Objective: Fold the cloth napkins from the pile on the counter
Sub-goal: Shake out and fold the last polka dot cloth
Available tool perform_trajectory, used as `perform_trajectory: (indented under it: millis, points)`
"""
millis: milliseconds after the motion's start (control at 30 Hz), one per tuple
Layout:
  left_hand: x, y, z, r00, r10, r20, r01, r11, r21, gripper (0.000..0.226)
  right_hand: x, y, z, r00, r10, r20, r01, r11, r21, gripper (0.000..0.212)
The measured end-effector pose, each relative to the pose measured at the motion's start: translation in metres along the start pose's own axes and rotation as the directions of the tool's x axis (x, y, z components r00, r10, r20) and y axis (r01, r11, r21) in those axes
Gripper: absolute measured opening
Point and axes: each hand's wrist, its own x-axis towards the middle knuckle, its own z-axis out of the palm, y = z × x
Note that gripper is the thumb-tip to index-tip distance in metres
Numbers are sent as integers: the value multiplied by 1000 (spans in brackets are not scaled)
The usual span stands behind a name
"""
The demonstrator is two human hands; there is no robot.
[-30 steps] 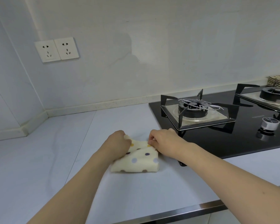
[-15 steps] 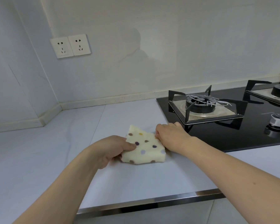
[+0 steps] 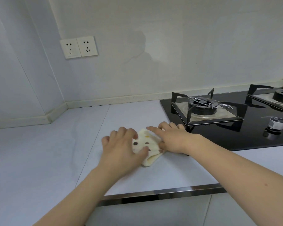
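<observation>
Head view: my left hand [image 3: 122, 149] lies flat, fingers spread, pressing the napkin [image 3: 146, 144]; my right hand [image 3: 171, 138], fingers straight, rests on its right edge.
Napkin: small folded wad on the tabletop [image 3: 55, 152].
Progress: this one looks nearly folded; no pile in view.
Nearby: stove [image 3: 235, 137] just right, not in the way.

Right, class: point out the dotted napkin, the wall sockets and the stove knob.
dotted napkin [image 3: 145, 141], head view, dotted top face.
wall sockets [image 3: 78, 47], head view, seam between the plates.
stove knob [image 3: 277, 123], head view, top face.
</observation>
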Motion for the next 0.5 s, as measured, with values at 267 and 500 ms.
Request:
perform_trajectory:
  millis: [267, 500]
  points:
    - [-20, 24, 30, 993, 106, -52, -90, 967, 238, 23, -12, 7, 10, 997, 24, 67, -27, 998, 51, 51]
    - [-11, 32, 19, 997, -49, 51, 30, 947, 319, 24, -17, 7, 13, 996, 51, 73, -54, 998, 29, 51]
